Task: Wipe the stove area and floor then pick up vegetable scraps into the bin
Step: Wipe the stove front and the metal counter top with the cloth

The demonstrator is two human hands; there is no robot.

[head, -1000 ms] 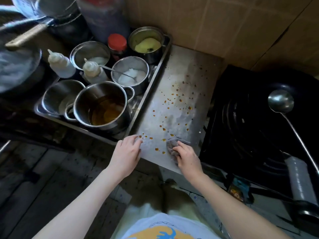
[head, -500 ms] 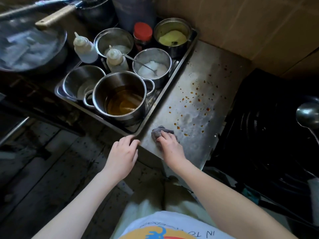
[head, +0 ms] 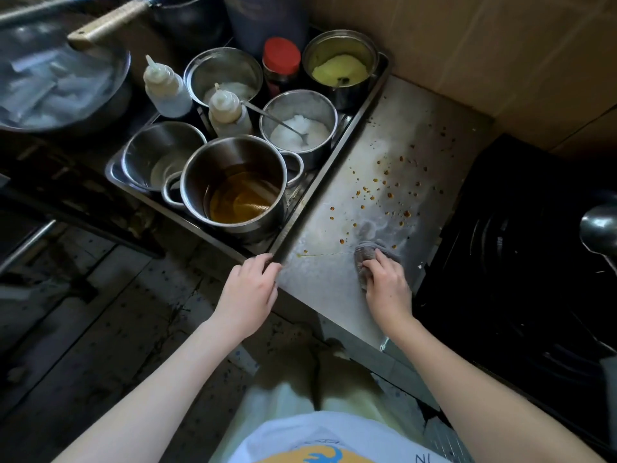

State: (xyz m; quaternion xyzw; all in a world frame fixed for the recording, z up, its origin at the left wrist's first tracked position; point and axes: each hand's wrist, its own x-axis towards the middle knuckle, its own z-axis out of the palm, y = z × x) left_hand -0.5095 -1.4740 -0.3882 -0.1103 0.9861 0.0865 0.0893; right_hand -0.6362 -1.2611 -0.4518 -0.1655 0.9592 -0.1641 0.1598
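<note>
A steel counter (head: 377, 145) beside the black stove (head: 521, 248) is speckled with orange-brown oil drops (head: 377, 192). My right hand (head: 389, 289) presses a small grey cloth (head: 362, 257) onto the counter's near part, fingers curled over it. A thin orange smear runs left of the cloth. My left hand (head: 248, 292) rests on the counter's front left corner, fingertips touching the corner of the steel tray (head: 283, 238). Dark, stained floor (head: 110, 322) lies below. No vegetable scraps or bin show.
The tray holds several steel pots, one with brown oil (head: 240, 195), one with white fat and a spoon (head: 298, 130), plus two squeeze bottles (head: 163, 88) and a red-lidded jar (head: 281, 66). A ladle (head: 599, 228) hangs over the stove. Cardboard lines the wall behind.
My right hand has swept the cloth rightwards along the counter's near part, leaving a thin smear. My left hand stays at the front corner. The view has shifted left.
</note>
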